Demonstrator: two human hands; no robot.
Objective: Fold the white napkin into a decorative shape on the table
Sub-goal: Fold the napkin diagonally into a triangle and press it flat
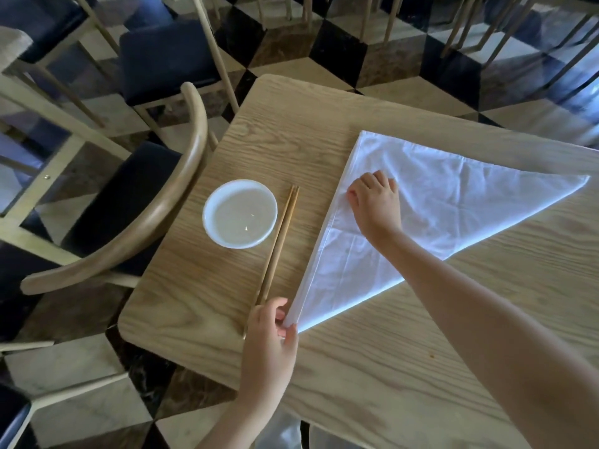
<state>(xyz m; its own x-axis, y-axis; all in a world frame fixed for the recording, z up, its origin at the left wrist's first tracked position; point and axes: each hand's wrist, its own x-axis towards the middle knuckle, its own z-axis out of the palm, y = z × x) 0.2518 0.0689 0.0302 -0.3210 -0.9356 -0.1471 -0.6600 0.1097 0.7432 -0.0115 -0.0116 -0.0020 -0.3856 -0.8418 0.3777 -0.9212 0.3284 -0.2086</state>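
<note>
White napkin point(453, 202), folded into a triangle, lies flat on the wooden table point(405, 351), with one point toward the far edge, one toward the right edge and one toward the near left corner. Left hand point(270, 335): thumb and fingers are pinched together on the napkin point nearest the near left corner, with the cloth running away from the grip toward the far side. Right hand point(376, 202): fingers spread, palm down, pressing on the napkin beside its long left edge, not closed on anything. Chopsticks point(275, 251) lie just left of the napkin, a white bowl point(240, 212) beyond them toward the left edge.
</note>
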